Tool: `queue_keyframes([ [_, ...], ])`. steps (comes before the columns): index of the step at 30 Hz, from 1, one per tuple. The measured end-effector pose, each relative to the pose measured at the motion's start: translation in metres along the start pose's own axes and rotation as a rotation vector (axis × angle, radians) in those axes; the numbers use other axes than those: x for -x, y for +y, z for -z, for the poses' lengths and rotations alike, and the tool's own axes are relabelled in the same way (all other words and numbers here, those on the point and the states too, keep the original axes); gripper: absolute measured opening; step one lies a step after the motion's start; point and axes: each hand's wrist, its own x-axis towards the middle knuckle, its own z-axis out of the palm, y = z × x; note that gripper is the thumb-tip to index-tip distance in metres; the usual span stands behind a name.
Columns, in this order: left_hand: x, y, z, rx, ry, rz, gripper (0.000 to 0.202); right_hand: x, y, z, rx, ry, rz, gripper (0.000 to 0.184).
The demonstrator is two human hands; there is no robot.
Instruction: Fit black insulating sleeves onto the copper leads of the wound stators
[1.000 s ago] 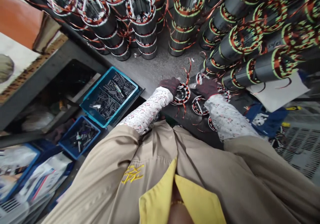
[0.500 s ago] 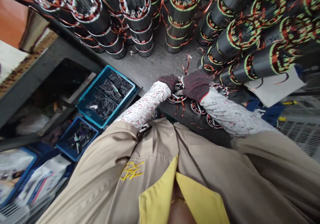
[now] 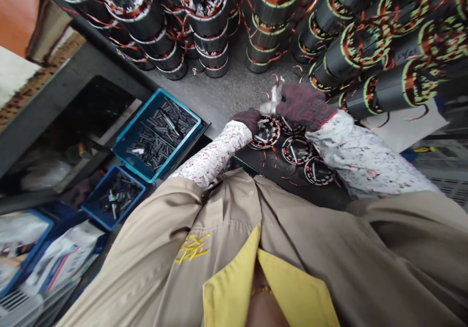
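Both my hands wear dark knitted gloves. My left hand (image 3: 249,119) rests closed on the rim of a wound stator (image 3: 266,133) that stands near the bench's front edge. My right hand (image 3: 302,105) hovers just above and behind it, fingers pinched on a small white strip (image 3: 271,102) that sticks out to the left. Copper wire ends (image 3: 277,79) rise beside that strip. Two more stators (image 3: 297,150) stand to the right of the first, partly under my right forearm.
Stacks of wound stators (image 3: 208,22) fill the back and right of the grey bench (image 3: 234,90). A teal tray of dark sleeves (image 3: 158,133) and a smaller blue tray (image 3: 113,198) sit at the left. A white sheet (image 3: 398,122) lies at the right.
My right hand lifted off the stators and moved up and back, now pinching the white strip. My left hand stayed on the same stator.
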Motion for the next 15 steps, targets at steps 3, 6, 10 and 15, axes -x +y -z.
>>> queue_keyframes([
  [3,0.005,0.002,0.005,-0.097,0.005,-0.019,0.056,-0.002,0.003,-0.018,0.182,0.012,-0.066,0.044],
  [6,0.003,0.002,0.003,-0.083,0.038,-0.021,0.056,-0.004,-0.003,-0.039,0.198,0.018,-0.033,0.035],
  [10,-0.01,-0.001,-0.001,-0.008,0.046,0.007,0.052,-0.01,-0.012,-0.053,0.118,0.053,-0.015,0.051],
  [15,-0.012,-0.013,0.009,0.056,-0.036,-0.001,0.055,-0.02,-0.019,-0.055,0.153,0.058,-0.031,0.052],
])
